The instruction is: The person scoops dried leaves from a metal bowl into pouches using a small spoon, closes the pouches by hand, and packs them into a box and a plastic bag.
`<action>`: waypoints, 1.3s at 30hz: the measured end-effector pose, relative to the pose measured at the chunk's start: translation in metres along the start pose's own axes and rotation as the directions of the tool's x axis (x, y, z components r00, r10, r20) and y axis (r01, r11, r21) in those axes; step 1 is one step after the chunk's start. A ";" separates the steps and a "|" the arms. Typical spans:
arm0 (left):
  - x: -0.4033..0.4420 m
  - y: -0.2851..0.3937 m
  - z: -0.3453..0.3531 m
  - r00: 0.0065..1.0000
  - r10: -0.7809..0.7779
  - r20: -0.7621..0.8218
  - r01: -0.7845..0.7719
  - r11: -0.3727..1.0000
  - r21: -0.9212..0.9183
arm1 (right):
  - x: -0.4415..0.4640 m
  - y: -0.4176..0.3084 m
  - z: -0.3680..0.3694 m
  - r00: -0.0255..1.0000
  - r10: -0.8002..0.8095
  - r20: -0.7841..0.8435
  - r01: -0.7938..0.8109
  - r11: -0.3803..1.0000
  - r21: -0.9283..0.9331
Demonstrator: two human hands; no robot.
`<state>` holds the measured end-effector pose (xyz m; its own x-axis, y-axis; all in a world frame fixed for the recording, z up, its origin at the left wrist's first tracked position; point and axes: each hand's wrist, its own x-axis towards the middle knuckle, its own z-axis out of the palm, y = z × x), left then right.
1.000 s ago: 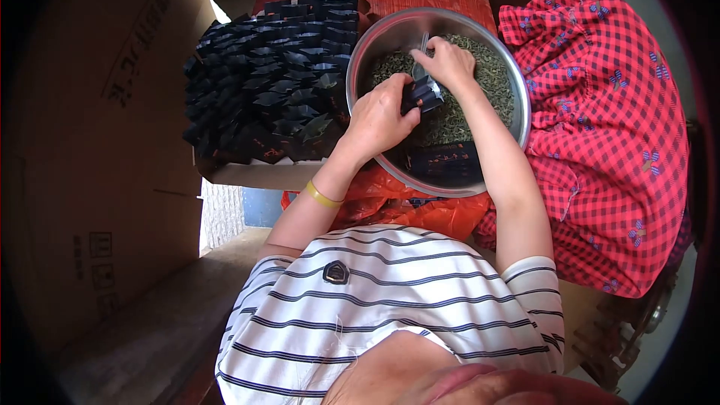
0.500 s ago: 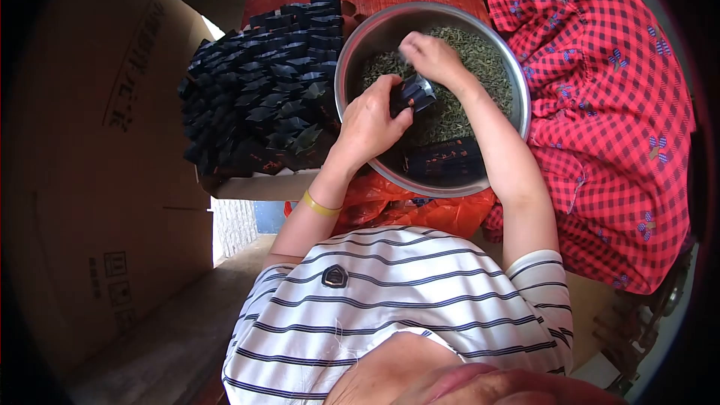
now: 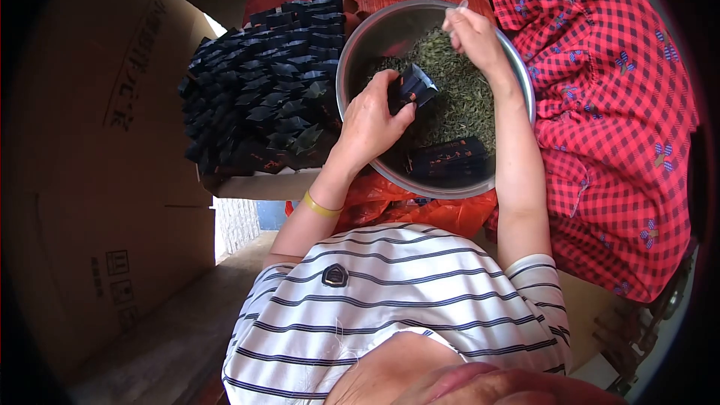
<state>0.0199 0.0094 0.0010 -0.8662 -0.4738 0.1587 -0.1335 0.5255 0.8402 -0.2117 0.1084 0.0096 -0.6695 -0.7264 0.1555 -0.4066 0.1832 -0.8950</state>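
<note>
Shifted away from the black pouch since half a second ago, the right hand is now placed near the far right rim of the metal bowl, its fingertips pinched together on a pale implement, of which only an end is shown. By the left hand the pouch is held over the dried leaves, thumb and fingers parted just enough to span its sides, its silvery mouth turned to the right. Light weight, thin, easily creased walls and a slightly slippery skin are to be expected; it is best gripped low on the sides, so that the mouth is not squeezed flat. Room is offered over the leaves to its right, while movement is limited by the dark packets inside the near rim, the massed pouches at the left, and the checked cloth beside the right rim.
</note>
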 end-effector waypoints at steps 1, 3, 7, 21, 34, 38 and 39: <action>0.000 0.000 0.000 1.000 0.007 -0.012 -0.007 1.000 0.004 | -0.001 -0.005 -0.004 0.999 -0.031 0.013 0.031 0.999 0.012; 0.000 0.000 0.000 1.000 0.012 -0.027 -0.012 1.000 0.010 | -0.006 -0.014 -0.003 0.998 -0.060 0.021 0.059 0.998 0.023; 0.002 0.001 0.000 1.000 0.003 -0.018 -0.003 1.000 0.007 | -0.013 -0.021 0.007 0.984 -0.142 0.106 0.147 0.988 -0.040; 0.004 -0.003 0.002 0.999 -0.003 -0.043 0.003 1.000 0.004 | -0.036 -0.052 0.019 0.913 -0.307 0.270 0.369 0.903 -0.220; 0.004 -0.005 0.000 0.998 -0.007 -0.060 0.001 0.996 -0.088 | -0.033 -0.054 0.017 0.867 -0.497 -0.039 0.489 0.863 -0.123; 0.004 -0.005 0.000 0.998 0.012 -0.064 -0.017 0.996 -0.086 | -0.030 -0.049 0.015 0.887 -0.444 -0.127 0.433 0.896 -0.101; 0.004 -0.005 0.000 0.998 0.013 -0.066 -0.019 0.996 -0.088 | -0.030 -0.047 0.016 0.896 -0.435 -0.093 0.430 0.900 -0.063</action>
<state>0.0171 0.0049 -0.0029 -0.8345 -0.5121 0.2035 -0.0742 0.4702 0.8794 -0.1626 0.1106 0.0407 -0.4811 -0.6684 0.5673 -0.6936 -0.1056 -0.7126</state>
